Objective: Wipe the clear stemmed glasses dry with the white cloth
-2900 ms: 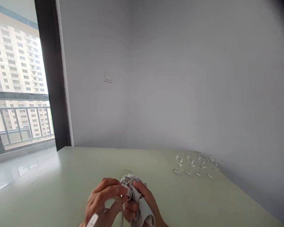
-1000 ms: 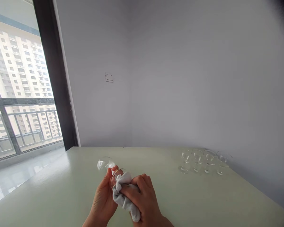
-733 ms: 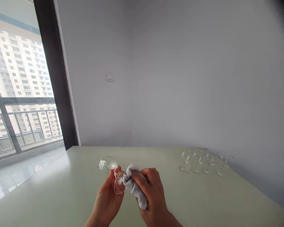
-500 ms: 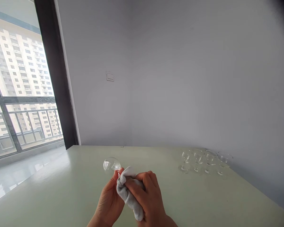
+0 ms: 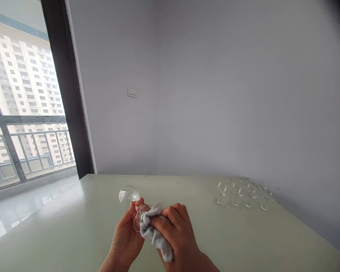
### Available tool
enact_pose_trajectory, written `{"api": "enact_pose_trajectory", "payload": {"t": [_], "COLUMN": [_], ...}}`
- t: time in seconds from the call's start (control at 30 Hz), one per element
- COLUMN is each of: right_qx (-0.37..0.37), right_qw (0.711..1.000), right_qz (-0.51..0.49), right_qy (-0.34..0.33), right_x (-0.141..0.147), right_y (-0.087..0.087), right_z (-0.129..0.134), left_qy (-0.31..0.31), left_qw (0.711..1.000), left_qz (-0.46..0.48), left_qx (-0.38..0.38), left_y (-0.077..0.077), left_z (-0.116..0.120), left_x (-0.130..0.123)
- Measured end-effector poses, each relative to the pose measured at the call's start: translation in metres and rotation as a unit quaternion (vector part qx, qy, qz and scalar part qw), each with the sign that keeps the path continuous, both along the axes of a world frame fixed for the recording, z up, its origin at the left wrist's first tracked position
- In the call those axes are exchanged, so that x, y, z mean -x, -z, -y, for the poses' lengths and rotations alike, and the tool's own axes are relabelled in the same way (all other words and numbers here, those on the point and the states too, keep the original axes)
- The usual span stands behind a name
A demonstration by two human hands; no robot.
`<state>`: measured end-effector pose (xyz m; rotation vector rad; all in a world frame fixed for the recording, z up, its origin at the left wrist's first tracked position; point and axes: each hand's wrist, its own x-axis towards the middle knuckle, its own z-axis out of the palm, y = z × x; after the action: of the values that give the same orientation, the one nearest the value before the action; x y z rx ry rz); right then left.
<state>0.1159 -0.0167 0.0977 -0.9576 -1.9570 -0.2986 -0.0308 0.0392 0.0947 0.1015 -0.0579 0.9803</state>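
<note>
A clear stemmed wine glass (image 5: 128, 193) is tilted above the table, its bowl pointing away to the upper left and its round foot towards me. My left hand (image 5: 129, 236) is closed on the stem, thumb and fingers pinching it. A bunched grey cloth (image 5: 155, 234) is gripped in my right hand (image 5: 179, 234), which holds it against the edge of the foot. Part of the foot and the right hand's far fingers are hidden by the cloth.
Several stemmed glasses (image 5: 237, 189) stand upright in a row at the table's right far side. The pale green glossy table (image 5: 229, 241) reaches a grey wall (image 5: 215, 94) with a light switch (image 5: 132, 91). To the left is a large window (image 5: 28, 94).
My left hand has moved slightly left with the glass. More of the foot now shows beside the cloth, which has stayed near the same place in my right hand.
</note>
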Motion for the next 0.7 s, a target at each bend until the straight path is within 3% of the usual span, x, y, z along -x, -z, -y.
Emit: {"api": "enact_pose_trajectory", "payload": {"t": [0.17, 0.37, 0.57, 0.7], "right_qx": [-0.020, -0.009, 0.009, 0.017], "right_qw": [1.000, 1.000, 0.998, 0.999], "right_qz": [0.005, 0.019, 0.030, 0.010], "right_qy": [0.016, -0.009, -0.053, -0.049], "right_x": [-0.003, 0.007, 0.008, -0.001], "right_y": [-0.003, 0.000, -0.004, -0.006], "right_z": [0.001, 0.000, -0.002, -0.003], "left_qy": [-0.015, -0.012, 0.034, 0.020], "left_qw": [0.998, 0.995, 0.999, 1.000], "left_qz": [-0.056, -0.094, -0.026, 0.010], "left_qx": [0.037, 0.016, -0.001, -0.009], "left_y": [0.006, 0.014, 0.012, 0.010], "left_z": [0.000, -0.002, -0.002, -0.002], "left_x": [-0.001, -0.001, 0.002, 0.006]}}
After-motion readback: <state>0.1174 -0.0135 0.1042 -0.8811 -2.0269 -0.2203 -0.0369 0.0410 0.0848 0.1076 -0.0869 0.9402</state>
